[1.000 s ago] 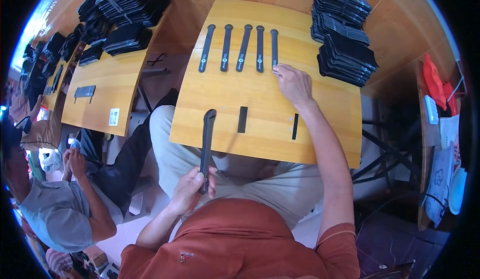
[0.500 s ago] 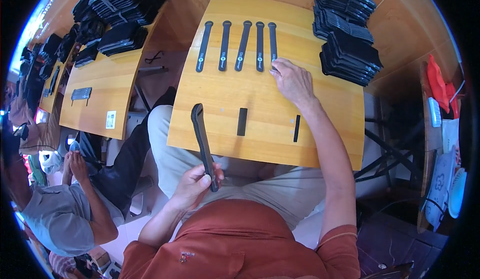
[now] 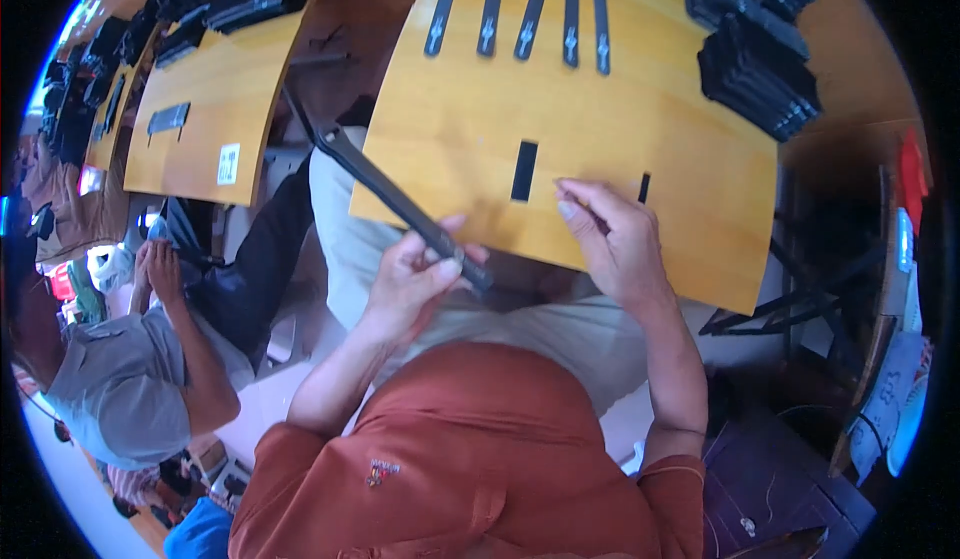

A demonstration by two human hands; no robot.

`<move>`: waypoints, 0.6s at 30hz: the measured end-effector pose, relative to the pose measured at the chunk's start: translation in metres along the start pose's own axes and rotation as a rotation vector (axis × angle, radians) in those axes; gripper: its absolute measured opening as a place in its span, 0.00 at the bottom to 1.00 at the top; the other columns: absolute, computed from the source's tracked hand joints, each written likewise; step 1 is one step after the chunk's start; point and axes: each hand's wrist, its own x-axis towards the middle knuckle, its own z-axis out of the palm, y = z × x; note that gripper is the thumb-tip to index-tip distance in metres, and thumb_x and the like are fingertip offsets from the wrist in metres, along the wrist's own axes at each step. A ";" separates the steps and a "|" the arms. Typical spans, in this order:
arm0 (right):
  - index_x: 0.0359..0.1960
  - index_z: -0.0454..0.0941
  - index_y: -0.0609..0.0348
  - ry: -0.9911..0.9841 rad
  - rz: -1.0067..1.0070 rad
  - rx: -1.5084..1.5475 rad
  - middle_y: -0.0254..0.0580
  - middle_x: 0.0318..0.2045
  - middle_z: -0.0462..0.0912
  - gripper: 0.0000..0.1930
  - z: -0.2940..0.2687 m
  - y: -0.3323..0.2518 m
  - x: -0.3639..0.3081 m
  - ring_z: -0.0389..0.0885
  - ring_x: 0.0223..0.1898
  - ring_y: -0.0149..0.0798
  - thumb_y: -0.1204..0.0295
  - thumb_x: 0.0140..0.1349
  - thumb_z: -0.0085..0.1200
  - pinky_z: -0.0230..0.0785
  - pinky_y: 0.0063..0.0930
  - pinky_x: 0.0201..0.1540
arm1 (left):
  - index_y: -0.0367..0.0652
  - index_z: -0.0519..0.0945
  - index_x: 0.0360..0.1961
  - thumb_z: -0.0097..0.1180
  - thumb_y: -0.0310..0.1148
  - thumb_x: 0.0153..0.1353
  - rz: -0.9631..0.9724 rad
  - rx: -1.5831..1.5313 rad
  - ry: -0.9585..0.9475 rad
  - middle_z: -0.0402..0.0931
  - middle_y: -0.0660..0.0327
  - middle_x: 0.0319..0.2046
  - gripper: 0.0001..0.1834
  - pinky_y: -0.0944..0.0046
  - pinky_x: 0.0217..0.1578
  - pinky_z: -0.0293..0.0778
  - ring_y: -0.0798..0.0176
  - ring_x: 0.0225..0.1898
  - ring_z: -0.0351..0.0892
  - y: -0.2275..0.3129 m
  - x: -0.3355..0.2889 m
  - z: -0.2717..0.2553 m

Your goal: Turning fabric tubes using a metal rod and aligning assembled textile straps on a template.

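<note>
My left hand [image 3: 410,281] is closed on the lower part of a black strap [image 3: 388,191], which slants up to the left in front of the table. The strap looks layered, and its far end is a folded loop. My right hand [image 3: 622,242] is over the table's near edge, with thumb and index finger slightly apart and nothing visible between them. Close by, a short black strip [image 3: 525,171] lies flat to its left, and a narrower black strip [image 3: 645,187] shows partly behind it. Several dark straps [image 3: 533,17] with pale printing lie side by side farther back.
Stacks of black folded pieces [image 3: 757,77] stand on the wooden table [image 3: 440,124] at the far right. On the left, another table [image 3: 205,69] carries more dark piles. A seated person [image 3: 125,374] is beside me on the left. A shelf [image 3: 865,389] stands at the right.
My right hand has drawn back from the rightmost laid-out strap toward my body. The strap in my left hand now slants more, and my left hand has come up. The view has shifted.
</note>
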 end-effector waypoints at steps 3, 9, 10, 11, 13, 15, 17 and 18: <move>0.47 0.82 0.68 -0.117 -0.044 0.168 0.56 0.38 0.86 0.10 0.015 -0.016 -0.026 0.87 0.38 0.51 0.78 0.66 0.58 0.78 0.36 0.41 | 0.37 0.68 0.68 0.64 0.22 0.63 0.045 -0.044 -0.052 0.82 0.50 0.50 0.32 0.59 0.54 0.80 0.59 0.50 0.84 0.003 0.011 0.003; 0.46 0.82 0.68 -0.087 -0.186 0.261 0.52 0.36 0.86 0.12 0.040 -0.018 -0.047 0.88 0.34 0.47 0.81 0.60 0.64 0.79 0.36 0.35 | 0.38 0.75 0.62 0.63 0.19 0.62 0.112 -0.003 -0.088 0.83 0.54 0.50 0.26 0.60 0.55 0.80 0.62 0.51 0.84 0.000 0.014 0.007; 0.46 0.82 0.68 -0.086 -0.185 0.263 0.52 0.36 0.86 0.12 0.043 -0.017 -0.048 0.88 0.34 0.47 0.81 0.60 0.64 0.79 0.36 0.35 | 0.38 0.75 0.61 0.64 0.19 0.62 0.110 0.002 -0.087 0.83 0.53 0.50 0.25 0.60 0.55 0.79 0.62 0.51 0.84 -0.003 0.014 0.007; 0.46 0.82 0.67 -0.069 -0.196 0.256 0.52 0.36 0.86 0.13 0.046 -0.016 -0.048 0.88 0.35 0.48 0.82 0.59 0.65 0.79 0.36 0.35 | 0.37 0.76 0.60 0.64 0.19 0.62 0.109 0.007 -0.088 0.84 0.53 0.50 0.24 0.60 0.56 0.79 0.62 0.51 0.84 -0.004 0.014 0.008; 0.46 0.82 0.67 -0.050 -0.204 0.251 0.52 0.36 0.86 0.13 0.049 -0.015 -0.049 0.88 0.35 0.48 0.82 0.59 0.65 0.79 0.36 0.35 | 0.37 0.76 0.60 0.64 0.19 0.62 0.089 0.010 -0.085 0.83 0.53 0.50 0.24 0.59 0.56 0.79 0.62 0.51 0.83 -0.005 0.011 0.011; 0.47 0.81 0.67 -0.022 -0.226 0.250 0.52 0.37 0.86 0.14 0.051 -0.014 -0.049 0.88 0.35 0.48 0.82 0.58 0.65 0.79 0.36 0.35 | 0.37 0.77 0.59 0.64 0.19 0.62 0.072 0.013 -0.082 0.83 0.53 0.50 0.23 0.59 0.56 0.79 0.62 0.52 0.83 -0.005 0.010 0.012; 0.47 0.81 0.66 -0.021 -0.231 0.244 0.52 0.37 0.86 0.14 0.051 -0.015 -0.049 0.88 0.35 0.48 0.81 0.58 0.65 0.79 0.36 0.35 | 0.36 0.77 0.59 0.64 0.19 0.62 0.098 0.065 -0.078 0.83 0.53 0.51 0.23 0.60 0.56 0.79 0.62 0.52 0.83 -0.005 0.009 0.011; 0.47 0.81 0.66 -0.021 -0.237 0.237 0.52 0.37 0.86 0.15 0.052 -0.015 -0.048 0.88 0.35 0.48 0.81 0.58 0.66 0.79 0.36 0.35 | 0.36 0.77 0.59 0.64 0.19 0.62 0.099 0.067 -0.078 0.83 0.53 0.51 0.23 0.60 0.56 0.79 0.62 0.52 0.83 -0.005 0.009 0.010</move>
